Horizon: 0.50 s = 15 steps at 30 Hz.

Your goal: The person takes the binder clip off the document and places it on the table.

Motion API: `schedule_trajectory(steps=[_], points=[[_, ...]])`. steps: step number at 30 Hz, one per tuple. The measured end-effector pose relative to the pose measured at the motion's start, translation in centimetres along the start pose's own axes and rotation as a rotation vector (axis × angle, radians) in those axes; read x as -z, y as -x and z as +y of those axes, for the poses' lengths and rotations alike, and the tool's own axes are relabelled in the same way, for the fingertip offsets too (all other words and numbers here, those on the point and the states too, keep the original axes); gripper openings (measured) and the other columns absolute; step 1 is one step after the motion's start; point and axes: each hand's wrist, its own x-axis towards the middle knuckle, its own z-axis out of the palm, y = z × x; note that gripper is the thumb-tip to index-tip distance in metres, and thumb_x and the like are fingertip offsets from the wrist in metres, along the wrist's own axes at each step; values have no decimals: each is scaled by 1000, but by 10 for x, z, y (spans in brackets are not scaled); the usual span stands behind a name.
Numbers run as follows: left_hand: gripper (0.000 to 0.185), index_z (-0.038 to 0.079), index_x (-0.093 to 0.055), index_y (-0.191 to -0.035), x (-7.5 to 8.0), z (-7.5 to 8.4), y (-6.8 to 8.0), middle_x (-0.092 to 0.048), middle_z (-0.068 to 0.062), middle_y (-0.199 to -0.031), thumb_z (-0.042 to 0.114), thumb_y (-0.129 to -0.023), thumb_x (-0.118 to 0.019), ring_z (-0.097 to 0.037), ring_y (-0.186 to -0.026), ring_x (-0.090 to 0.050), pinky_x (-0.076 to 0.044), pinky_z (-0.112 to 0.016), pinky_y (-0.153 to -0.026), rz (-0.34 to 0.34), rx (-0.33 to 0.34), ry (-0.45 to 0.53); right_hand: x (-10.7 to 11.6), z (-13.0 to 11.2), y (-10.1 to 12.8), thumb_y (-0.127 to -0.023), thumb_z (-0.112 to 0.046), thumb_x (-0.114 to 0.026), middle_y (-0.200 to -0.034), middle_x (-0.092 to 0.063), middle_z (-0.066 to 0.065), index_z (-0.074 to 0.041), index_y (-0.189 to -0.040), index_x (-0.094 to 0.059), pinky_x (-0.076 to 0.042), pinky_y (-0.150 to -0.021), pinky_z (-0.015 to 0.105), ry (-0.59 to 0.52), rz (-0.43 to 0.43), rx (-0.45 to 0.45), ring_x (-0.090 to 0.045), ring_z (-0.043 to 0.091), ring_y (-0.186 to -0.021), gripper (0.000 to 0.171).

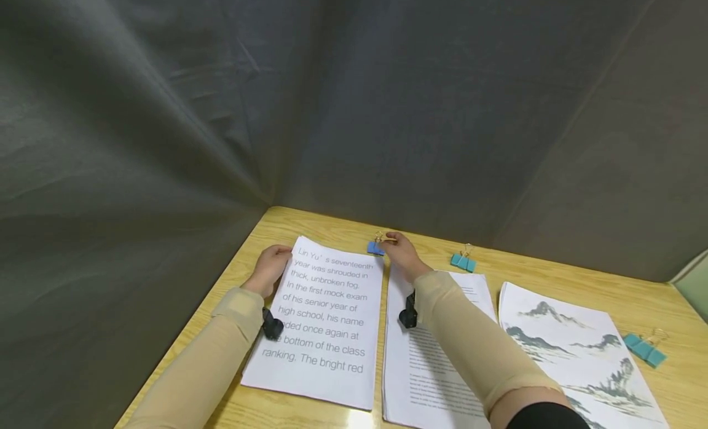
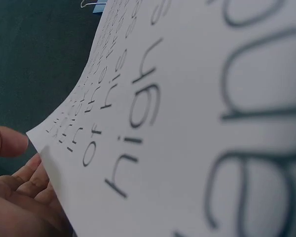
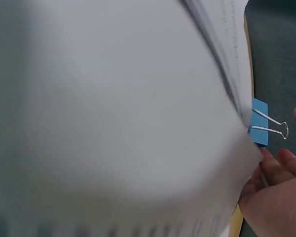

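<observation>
My left hand (image 1: 271,268) is at the upper left edge of a stack of white sheets printed in large type (image 1: 326,321). In the left wrist view its loosely extended fingers (image 2: 33,175) lie behind the paper's edge, with the thumb beside the corner. My right hand (image 1: 404,254) reaches the stack's top right corner. Its fingers are relaxed, partly behind the paper in the right wrist view. Close to that hand is a blue binder clip (image 1: 375,248) with wire handles (image 3: 285,129). Whether the clip touches any paper cannot be told.
A second stack with small print (image 1: 437,380) lies under my right forearm. Farther right is a stack topped by a landscape ink painting (image 1: 570,349). One teal binder clip (image 1: 463,262) sits behind the second stack, another teal clip (image 1: 644,350) at far right. Dark curtain (image 1: 415,109) hangs behind the wooden table (image 1: 260,241).
</observation>
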Motion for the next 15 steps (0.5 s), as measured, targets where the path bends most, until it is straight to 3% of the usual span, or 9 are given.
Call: schedule_trajectory(steps=[8,12,15], points=[[46,-5,-44,-149,3,1,-1,-47,-25,-148,15,-107,-45,-40,-136,-46,-36,-52,-114,42,-32,-44,15,4,-1,-105,-14,-53,-150,-44,30,8,-153,-37,-37,-113,52,154,-7,102,-42,42,-141,55],[52,-6,-36,-154,4,1,2,-42,-28,-152,13,-106,-45,-42,-139,-42,-34,-53,-115,56,-56,-85,23,5,7,-103,-15,-54,-145,-51,31,10,-149,-42,-39,-111,54,388,-38,203,-46,45,-137,54],[57,-10,-31,-154,4,3,7,-39,-30,-152,12,-105,-48,-45,-140,-39,-33,-55,-115,80,-155,-213,31,6,16,-101,-13,-56,-140,-54,31,12,-147,-44,-44,-105,57,565,-70,311,-57,46,-123,53]])
